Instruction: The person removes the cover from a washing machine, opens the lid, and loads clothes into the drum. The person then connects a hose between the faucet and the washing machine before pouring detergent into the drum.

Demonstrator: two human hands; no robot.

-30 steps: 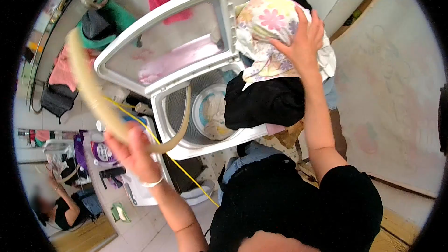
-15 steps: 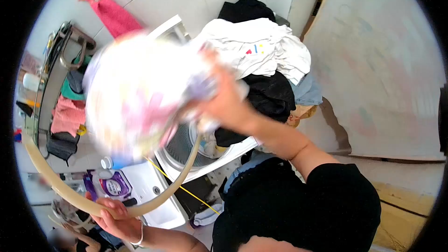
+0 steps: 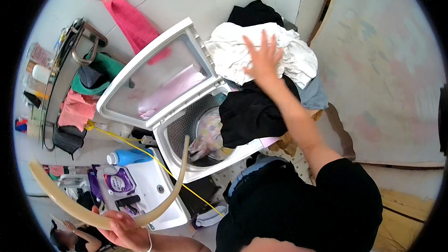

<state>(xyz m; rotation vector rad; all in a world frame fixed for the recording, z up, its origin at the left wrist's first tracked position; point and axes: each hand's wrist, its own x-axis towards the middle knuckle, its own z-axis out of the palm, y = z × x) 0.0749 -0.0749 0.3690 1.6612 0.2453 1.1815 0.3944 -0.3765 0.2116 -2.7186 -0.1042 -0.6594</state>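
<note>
My left hand (image 3: 123,229) is closed around a curved beige hose (image 3: 60,200), which arcs up on both sides of it. One hose end reaches over the drum of a white top-loading washing machine (image 3: 210,170). My right hand (image 3: 263,60) is spread out above a white shirt (image 3: 228,49) on a heap of clothes; contact is hard to make out. Inside the drum lies a pastel-patterned garment (image 3: 210,133). Black cloth (image 3: 252,112) hangs over the machine's right side, partly covering the opening. The machine's lid (image 3: 163,84) stands raised.
Left of the machine is a white sink (image 3: 163,212) with a blue bottle (image 3: 128,157) and a purple package (image 3: 119,182). A yellow cord (image 3: 163,165) crosses in front. A glass shelf and pink towel (image 3: 126,18) are on the wall. A mirror reflects a person.
The patterned garment went from my right hand into the drum. My right hand moved up and right to the clothes heap and opened. My left hand still grips the hose.
</note>
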